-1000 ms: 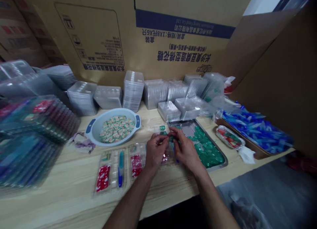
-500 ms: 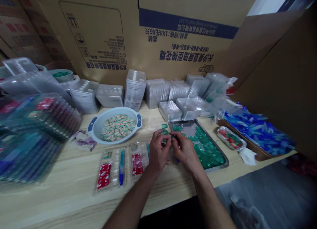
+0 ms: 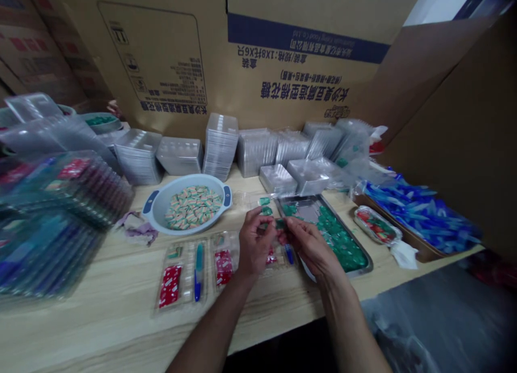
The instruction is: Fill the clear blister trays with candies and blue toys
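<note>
One green piece between L hand, R hand; carton: 1X8.

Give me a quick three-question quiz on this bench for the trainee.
1. True or false: the green wrapped pieces lie in the two-handled bowl.
2. Which is nearer the metal tray: the left hand or the right hand?
3. What colour are the bowl's handles?

Key: 1. False. 2. The right hand. 3. Blue.
</note>
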